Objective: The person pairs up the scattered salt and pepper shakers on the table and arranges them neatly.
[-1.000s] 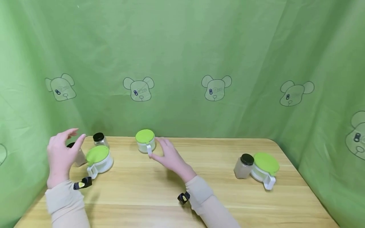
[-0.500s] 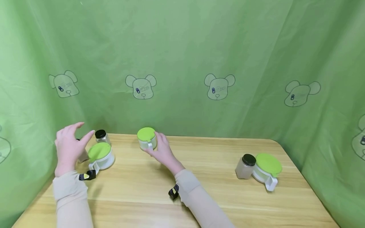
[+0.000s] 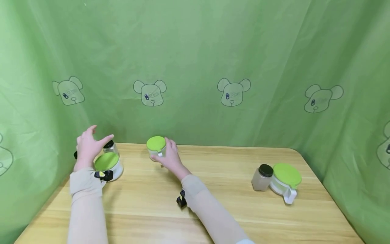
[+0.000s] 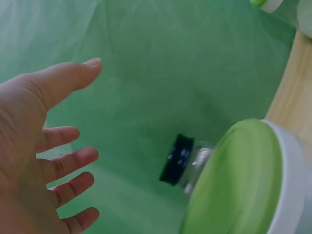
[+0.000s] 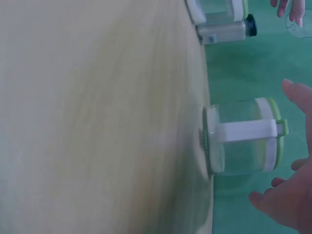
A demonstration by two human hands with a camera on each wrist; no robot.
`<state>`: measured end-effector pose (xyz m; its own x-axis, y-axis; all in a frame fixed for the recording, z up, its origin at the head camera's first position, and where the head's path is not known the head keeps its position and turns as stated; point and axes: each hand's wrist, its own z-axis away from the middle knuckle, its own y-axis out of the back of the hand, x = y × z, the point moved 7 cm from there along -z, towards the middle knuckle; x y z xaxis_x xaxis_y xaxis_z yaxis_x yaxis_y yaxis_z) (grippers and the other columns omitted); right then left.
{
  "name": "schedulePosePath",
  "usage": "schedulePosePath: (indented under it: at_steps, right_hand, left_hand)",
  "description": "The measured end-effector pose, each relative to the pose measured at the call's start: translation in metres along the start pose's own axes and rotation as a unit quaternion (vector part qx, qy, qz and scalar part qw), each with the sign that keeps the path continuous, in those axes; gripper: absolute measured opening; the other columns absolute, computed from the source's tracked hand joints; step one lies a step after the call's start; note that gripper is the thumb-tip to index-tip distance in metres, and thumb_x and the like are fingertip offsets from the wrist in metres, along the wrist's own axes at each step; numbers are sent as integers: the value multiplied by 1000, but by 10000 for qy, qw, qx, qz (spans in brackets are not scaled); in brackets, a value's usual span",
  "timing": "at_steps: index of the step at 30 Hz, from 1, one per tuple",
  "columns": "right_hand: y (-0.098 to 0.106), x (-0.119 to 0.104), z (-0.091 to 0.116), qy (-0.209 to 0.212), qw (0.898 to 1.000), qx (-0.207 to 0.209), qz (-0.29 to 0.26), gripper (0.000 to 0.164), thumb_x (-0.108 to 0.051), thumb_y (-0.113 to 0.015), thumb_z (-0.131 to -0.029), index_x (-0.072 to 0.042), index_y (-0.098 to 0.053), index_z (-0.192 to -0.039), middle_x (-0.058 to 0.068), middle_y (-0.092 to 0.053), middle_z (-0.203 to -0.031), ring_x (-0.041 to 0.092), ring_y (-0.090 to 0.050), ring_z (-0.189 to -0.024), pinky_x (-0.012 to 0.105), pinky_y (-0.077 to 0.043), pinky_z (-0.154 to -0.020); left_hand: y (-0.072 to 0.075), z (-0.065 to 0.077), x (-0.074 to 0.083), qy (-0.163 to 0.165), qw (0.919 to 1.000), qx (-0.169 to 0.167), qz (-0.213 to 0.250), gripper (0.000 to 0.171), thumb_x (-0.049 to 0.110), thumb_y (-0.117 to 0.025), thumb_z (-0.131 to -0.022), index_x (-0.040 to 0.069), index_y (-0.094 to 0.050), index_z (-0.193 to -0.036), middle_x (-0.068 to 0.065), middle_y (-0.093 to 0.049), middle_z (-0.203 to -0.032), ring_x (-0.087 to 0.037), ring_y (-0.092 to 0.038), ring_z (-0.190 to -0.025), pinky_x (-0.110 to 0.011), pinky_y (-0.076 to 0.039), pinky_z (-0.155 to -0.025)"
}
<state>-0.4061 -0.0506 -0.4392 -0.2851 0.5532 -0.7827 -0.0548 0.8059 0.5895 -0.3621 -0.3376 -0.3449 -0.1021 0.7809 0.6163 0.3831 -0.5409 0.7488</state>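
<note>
My left hand (image 3: 88, 147) hovers with thumb and fingers spread apart, holding nothing, beside a green-lidded jar (image 3: 106, 162) with a white handle. Behind that jar stands a small clear jar (image 3: 113, 149) with a black lid. A second black lid (image 3: 75, 155) shows just past the hand, its jar hidden. In the left wrist view the left palm (image 4: 19, 146) faces the green lid (image 4: 239, 180), apart from it. My right hand (image 3: 171, 157) spreads around a smaller green-lidded glass jar (image 3: 156, 143) at the table's back edge. The right wrist view shows a gap between fingers and this upright jar (image 5: 241, 158).
On the right of the wooden table (image 3: 213, 176), a black-lidded square jar (image 3: 260, 179) stands against a larger green-lidded jar (image 3: 286, 174) with a white handle. A green curtain (image 3: 195, 67) hangs directly behind the table and along both sides.
My left hand has moved right and slightly up, now partly in front of the black-lidded jars. The right hand has moved further around the smaller green-lidded jar, which stays in place.
</note>
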Motion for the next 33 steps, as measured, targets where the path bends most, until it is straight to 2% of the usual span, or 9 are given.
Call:
schedulePosePath:
  at_steps: [4, 8, 14, 20, 28, 33]
  right_hand:
    - [-4, 4, -4, 12, 10000, -28, 15, 107, -44, -82, -74, -8, -20, -154, 21, -25, -156, 39, -31, -142, 60, -35, -109]
    - [-9, 8, -7, -31, 9999, -82, 81, 110, -46, -82, -73, -9, -18, -155, 19, -25, -157, 38, -30, -143, 58, -35, -110]
    - [-14, 13, -13, -82, 9999, -5, 137, 111, -43, -84, -73, -11, -17, -156, 16, -26, -157, 37, -30, -143, 56, -35, -111]
    - [-19, 18, -19, -167, 9994, -7, 305, 112, -45, -83, -73, -10, -15, -156, 16, -26, -156, 36, -31, -143, 53, -35, -112]
    - [-23, 14, -26, -12, 9990, -140, 422, 108, -41, -82, -76, -9, -16, -155, 18, -26, -156, 36, -30, -143, 50, -33, -115]
    - [-25, 11, -29, 156, 9995, -119, 241, 105, -34, -82, -77, -7, -17, -155, 20, -28, -155, 37, -32, -142, 50, -33, -114]
  left_hand:
    - [-11, -5, -4, 103, 9988, -390, -265, 100, 62, -66, -83, 4, -24, -153, -31, -39, -147, -57, -24, -132, -69, -25, -101]
    - [-20, -11, -10, 156, 9956, -729, -569, 99, 55, -70, -82, 0, -27, -151, -33, -41, -142, -58, -21, -131, -70, -20, -103]
    - [-32, -21, -18, 191, 9882, -1206, -924, 98, 49, -73, -80, -4, -27, -149, -37, -37, -142, -59, -21, -128, -68, -18, -103]
    - [-37, -26, -22, 336, 9792, -1701, -1057, 92, 42, -72, -81, -5, -29, -147, -39, -33, -144, -59, -21, -125, -68, -18, -101]
    - [-40, -29, -27, 323, 9704, -2079, -1185, 87, 45, -75, -77, -2, -39, -142, -34, -40, -139, -55, -22, -119, -66, -22, -96]
    - [-40, -31, -31, 265, 9690, -2143, -1201, 82, 42, -76, -76, -1, -44, -139, -32, -47, -133, -50, -26, -113, -64, -25, -92]
